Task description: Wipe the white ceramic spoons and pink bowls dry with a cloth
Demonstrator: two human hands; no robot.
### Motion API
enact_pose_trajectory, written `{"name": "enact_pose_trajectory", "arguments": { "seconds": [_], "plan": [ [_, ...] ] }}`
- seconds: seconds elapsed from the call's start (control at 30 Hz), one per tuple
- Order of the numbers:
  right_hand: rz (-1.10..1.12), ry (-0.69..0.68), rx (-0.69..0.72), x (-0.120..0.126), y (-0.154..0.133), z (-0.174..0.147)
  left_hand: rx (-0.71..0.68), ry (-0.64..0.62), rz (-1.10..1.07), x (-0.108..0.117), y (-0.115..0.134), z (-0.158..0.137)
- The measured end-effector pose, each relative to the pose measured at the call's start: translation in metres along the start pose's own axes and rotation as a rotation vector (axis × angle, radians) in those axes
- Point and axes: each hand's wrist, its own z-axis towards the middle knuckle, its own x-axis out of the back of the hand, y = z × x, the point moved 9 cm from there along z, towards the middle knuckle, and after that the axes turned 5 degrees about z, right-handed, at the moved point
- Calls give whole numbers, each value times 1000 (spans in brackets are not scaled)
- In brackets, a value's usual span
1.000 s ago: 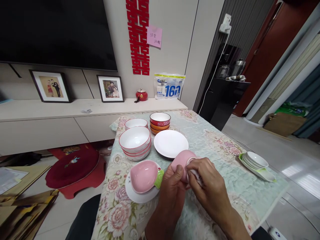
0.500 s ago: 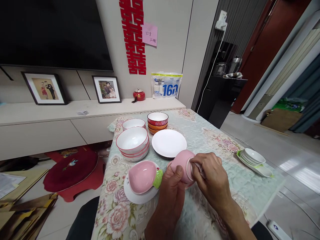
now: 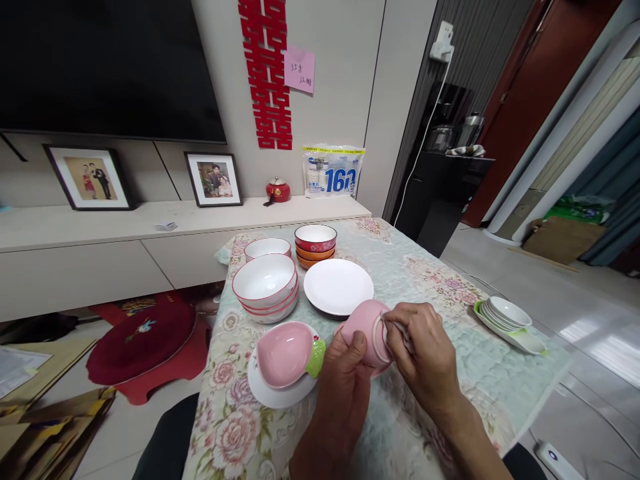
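My left hand (image 3: 345, 373) is closed round a pink bowl (image 3: 367, 323), thumb on its outer wall. The bowl is tipped on its side, its base ring turned to the right. Against that base my right hand (image 3: 423, 350) presses with bent fingers, pinching a pale cloth-like piece (image 3: 409, 341) that is mostly hidden. Left of my hands, a pink strawberry-shaped bowl (image 3: 284, 353) with a green leaf end (image 3: 316, 357) rests on a white plate (image 3: 273, 398). Just beyond the held bowl lies a white round plate (image 3: 339, 287), with a dark edge beneath it.
White red-rimmed bowls (image 3: 265, 283) are stacked at the table's left, another white bowl (image 3: 267, 248) behind them. Red and orange bowls (image 3: 316, 245) form a stack further back. Small white dishes (image 3: 505, 312) sit on a green-edged dish (image 3: 523, 343) at the right edge. A red stool (image 3: 145, 340) stands left.
My right hand has shifted slightly over the bowl's base, showing more of the base ring. My left hand keeps its hold on the bowl.
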Motion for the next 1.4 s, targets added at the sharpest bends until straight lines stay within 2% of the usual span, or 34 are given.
{"name": "enact_pose_trajectory", "arguments": {
  "seconds": [0.1,0.17,0.33,0.43,0.5,0.63,0.73,0.8,0.87,0.93,1.0,1.1,1.17,1.3,1.4],
  "plan": [
    [22,32,-58,0,2,-1,6,11,-3,3,-1,0],
    [77,6,-53,-4,-5,-2,17,22,6,5,-2,0],
    [150,-120,98,-15,-26,-3,32,26,49,3,2,-2],
    [150,-120,129,-11,-24,-1,8,-6,89,-5,5,-2],
    [147,-62,69,-3,-13,2,-16,-24,109,-9,5,-3],
    [189,50,-158,8,15,2,-45,-15,141,-10,3,-4],
    [174,58,-148,10,10,3,-52,-1,150,-9,4,-5],
    [185,-19,-40,5,-6,4,-38,25,158,-5,4,-5],
    [206,-154,48,-4,-21,4,-14,73,170,1,5,-4],
    [204,-271,81,-13,-28,2,6,112,175,7,5,-4],
    [201,-303,86,-15,-28,1,20,108,169,7,3,-4],
    [210,-196,57,-5,-19,4,-25,30,174,-3,4,-4],
    [223,-113,-17,2,-5,6,-60,-1,193,-9,5,-5],
    [283,-25,-235,9,27,2,-52,28,168,-6,3,-5],
    [276,27,-300,12,36,-1,-42,40,122,-2,3,-4]
  ]
}}
